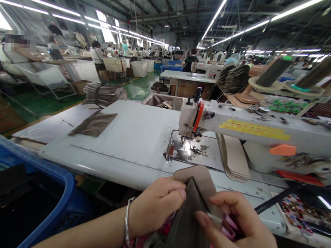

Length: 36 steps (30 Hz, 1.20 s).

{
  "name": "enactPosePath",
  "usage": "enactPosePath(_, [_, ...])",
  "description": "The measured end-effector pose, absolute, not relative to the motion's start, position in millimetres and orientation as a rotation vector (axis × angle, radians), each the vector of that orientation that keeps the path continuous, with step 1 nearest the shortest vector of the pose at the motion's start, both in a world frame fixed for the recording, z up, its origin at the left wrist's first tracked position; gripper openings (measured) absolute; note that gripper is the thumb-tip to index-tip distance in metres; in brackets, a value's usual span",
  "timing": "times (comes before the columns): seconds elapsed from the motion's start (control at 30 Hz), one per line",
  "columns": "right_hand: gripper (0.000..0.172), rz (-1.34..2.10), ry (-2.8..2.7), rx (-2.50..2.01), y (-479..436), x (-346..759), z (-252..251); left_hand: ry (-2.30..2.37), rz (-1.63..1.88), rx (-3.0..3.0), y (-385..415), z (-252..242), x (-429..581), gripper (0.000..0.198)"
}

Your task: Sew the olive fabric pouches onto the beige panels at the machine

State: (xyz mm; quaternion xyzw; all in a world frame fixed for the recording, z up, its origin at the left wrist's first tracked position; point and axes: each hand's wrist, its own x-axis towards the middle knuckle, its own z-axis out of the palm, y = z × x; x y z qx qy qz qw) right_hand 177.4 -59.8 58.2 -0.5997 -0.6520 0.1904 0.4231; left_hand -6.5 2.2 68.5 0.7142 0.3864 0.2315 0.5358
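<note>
Both hands are at a dark olive-brown fabric piece (189,215) with a lighter taupe rounded panel (197,174) against it, held over my lap at the table's front edge. My left hand (161,200), with a silver bangle at the wrist, is closed with thumb and fingers on the upper left edge of the fabric. My right hand (238,222) pinches its right edge between thumb and forefinger. Beyond them stands a sewing machine (192,120), its needle area lit. A stack of rounded taupe panels (234,158) lies under the machine arm.
A brown fabric piece (95,124) lies on the left of the white sewing table (137,128). A blue plastic basket (63,181) stands at the left. Thread cones (275,71) rise behind the machine. A tray of small colourful parts (300,212) sits at the right.
</note>
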Motion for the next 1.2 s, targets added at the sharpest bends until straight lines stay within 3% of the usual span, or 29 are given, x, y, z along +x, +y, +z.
enactPosePath(0.13, [0.028, 0.677, -1.572, -1.479, -57, 169, 62, 0.899, 0.539, 1.724, 0, 71, -4, 0.036])
enactPosePath(0.5, [0.010, 0.936, -1.405, -1.514, -49, 153, 63, 0.964, 0.391, 1.600, 2, 68, -7, 0.030])
enactPosePath(1.2, [0.009, 0.992, -1.412, -1.528, -49, 162, 56, 0.934, 0.420, 1.445, 0, 57, -3, 0.026])
